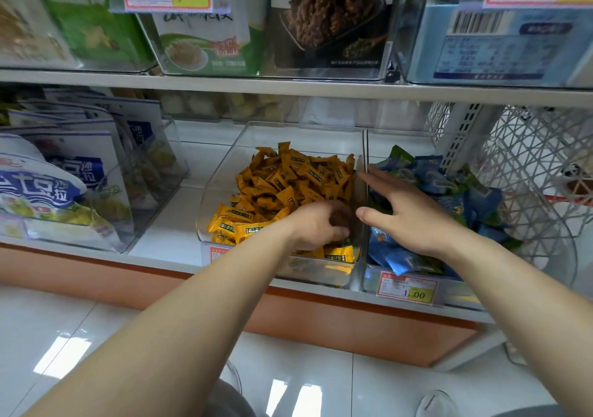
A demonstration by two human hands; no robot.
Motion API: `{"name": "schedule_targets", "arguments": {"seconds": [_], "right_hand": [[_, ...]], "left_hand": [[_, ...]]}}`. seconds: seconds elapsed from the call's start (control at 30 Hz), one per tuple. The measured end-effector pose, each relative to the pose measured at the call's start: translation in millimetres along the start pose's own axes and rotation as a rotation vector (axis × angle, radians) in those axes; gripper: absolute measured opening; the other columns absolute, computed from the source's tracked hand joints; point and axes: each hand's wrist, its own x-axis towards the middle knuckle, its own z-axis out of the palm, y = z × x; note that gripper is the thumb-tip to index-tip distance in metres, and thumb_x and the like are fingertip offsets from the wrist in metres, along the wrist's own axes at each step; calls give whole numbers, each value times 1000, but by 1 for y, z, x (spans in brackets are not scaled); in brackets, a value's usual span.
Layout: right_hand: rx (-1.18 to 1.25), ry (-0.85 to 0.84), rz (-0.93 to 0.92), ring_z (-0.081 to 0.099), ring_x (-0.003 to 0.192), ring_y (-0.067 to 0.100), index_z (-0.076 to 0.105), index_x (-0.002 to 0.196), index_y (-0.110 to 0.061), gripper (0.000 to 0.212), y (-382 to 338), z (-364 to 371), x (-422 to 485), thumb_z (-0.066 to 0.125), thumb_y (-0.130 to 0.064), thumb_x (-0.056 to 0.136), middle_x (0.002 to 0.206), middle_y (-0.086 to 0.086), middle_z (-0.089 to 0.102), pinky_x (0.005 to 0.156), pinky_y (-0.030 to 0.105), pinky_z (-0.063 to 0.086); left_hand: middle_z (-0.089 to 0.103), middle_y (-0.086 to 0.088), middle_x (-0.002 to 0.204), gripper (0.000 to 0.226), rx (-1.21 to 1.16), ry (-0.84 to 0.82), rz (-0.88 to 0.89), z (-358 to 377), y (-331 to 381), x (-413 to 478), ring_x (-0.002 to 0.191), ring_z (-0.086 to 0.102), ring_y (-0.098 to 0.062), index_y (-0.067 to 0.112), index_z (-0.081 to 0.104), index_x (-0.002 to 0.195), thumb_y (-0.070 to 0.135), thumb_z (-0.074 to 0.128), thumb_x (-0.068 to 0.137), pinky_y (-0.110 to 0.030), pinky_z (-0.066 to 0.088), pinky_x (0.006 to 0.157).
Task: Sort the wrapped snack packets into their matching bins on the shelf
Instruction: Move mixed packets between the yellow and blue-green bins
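Observation:
A clear bin (pixel 221 173) on the lower shelf holds several yellow wrapped packets (pixel 288 179). The clear bin (pixel 455 285) next to it on the right holds blue packets (pixel 394 256) and green packets (pixel 398 155) mixed together. My left hand (pixel 317 224) reaches into the front right corner of the yellow bin, fingers curled around a small dark green packet (pixel 348 241) that is mostly hidden. My right hand (pixel 407 211) hovers over the blue and green bin, fingers spread and empty, its fingertips at the wall between the two bins.
Large white and blue snack bags (pixel 64 176) stand in a bin at the left. A white mesh basket (pixel 529 160) is at the right. The upper shelf edge (pixel 288 88) overhangs the bins. A 1.00 price tag (pixel 407 290) hangs on the right bin's front.

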Motion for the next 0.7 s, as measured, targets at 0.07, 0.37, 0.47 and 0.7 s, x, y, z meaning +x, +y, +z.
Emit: {"name": "schedule_targets", "arguments": {"seconds": [0.07,0.37,0.47,0.7], "right_hand": [[-3,4,0,13,151,11,18,155,-44,74,0,0,0,50,-61,91,164,-20,6,121,40,21],[-18,3,-6,13,151,11,18,154,-45,73,0,-1,-1,49,-64,91,164,-20,6,120,37,21],[-14,1,10,14,151,13,21,154,-44,73,-2,-2,-2,50,-65,90,164,-18,9,120,38,20],[80,268,-108,49,127,5,53,139,-32,65,-33,-3,-10,56,-63,82,136,-15,57,105,32,43]], "left_hand": [[66,7,99,30,43,-8,15,2,0,1,89,60,-12,24,62,120,24,69,91,-22,47,72],[73,4,97,8,214,74,78,2,4,-1,91,65,-12,19,76,94,18,70,89,-35,53,86],[68,10,98,6,137,268,115,-13,4,-12,93,61,-9,26,72,94,24,67,91,-32,50,85],[69,13,90,6,-343,660,76,-32,18,-40,83,66,-3,28,69,90,22,67,92,-13,51,69]]}}
